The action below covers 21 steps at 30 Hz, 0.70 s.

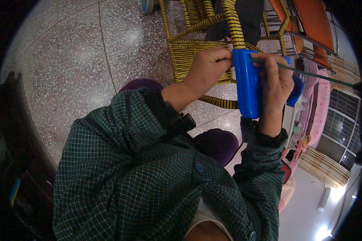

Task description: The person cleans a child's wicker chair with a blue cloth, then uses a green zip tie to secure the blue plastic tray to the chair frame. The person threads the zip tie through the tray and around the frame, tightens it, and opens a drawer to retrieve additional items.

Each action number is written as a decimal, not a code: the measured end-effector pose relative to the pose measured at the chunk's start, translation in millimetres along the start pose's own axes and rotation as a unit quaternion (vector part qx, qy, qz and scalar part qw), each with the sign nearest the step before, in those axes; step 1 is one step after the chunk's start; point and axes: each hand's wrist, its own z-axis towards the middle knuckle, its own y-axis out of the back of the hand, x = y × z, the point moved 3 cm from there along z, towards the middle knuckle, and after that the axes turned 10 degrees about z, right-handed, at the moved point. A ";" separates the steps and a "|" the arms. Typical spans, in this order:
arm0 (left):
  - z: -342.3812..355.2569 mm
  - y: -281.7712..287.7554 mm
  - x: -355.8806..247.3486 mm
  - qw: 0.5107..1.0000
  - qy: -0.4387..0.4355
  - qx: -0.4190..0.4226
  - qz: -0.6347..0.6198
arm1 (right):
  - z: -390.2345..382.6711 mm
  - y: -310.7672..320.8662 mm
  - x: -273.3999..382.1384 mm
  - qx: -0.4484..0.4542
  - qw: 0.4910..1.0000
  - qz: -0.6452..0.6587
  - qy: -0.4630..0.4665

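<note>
A smooth blue plastic piece [246,86], long with a rounded lower end, stands between my hands below a bar [233,20] wrapped in yellow and black strip. My left hand [207,69] is closed in a pinch at its left upper edge; what the fingertips hold, if anything, is hidden. On the other side, my right hand [278,80] has its thumb and fingers closed on a thin green strip [309,74]. The strip crosses the top of the blue piece and runs out to the right. Part of another blue piece [296,91] shows behind my right hand.
A yellow and black woven chair [189,56] stands on the speckled floor [72,52]. My purple-clad knees [216,145] are below the hands. Orange panels [315,22] on metal frames, pink cloth [319,100] and a dark gridded window [340,120] lie to the right.
</note>
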 end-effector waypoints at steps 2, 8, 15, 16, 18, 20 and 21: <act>0.0 -0.6 -0.5 1.000 -0.005 -0.015 -0.026 | 0.5 -0.6 -1.2 -0.004 1.000 0.026 0.001; -0.6 -7.1 4.1 0.995 0.039 -0.029 -0.085 | 0.1 0.4 -2.7 -0.012 0.999 0.043 -0.009; -2.2 -7.0 5.3 0.998 0.051 -0.010 -0.048 | -0.7 1.4 -3.9 -0.028 0.998 0.038 -0.037; -2.4 -5.7 4.8 0.997 0.057 -0.007 -0.043 | -0.1 0.3 -4.7 -0.026 0.998 0.050 -0.033; -4.0 -2.4 1.6 0.998 0.063 -0.004 -0.027 | 0.4 0.1 -4.4 -0.018 0.998 0.057 -0.025; -4.6 -0.4 -0.1 0.982 0.128 0.003 -0.142 | 0.8 -0.1 -3.8 -0.006 0.999 0.047 -0.016; -5.2 0.0 -1.4 0.968 0.167 0.008 -0.186 | 0.8 -0.3 -4.0 -0.007 0.999 0.041 -0.014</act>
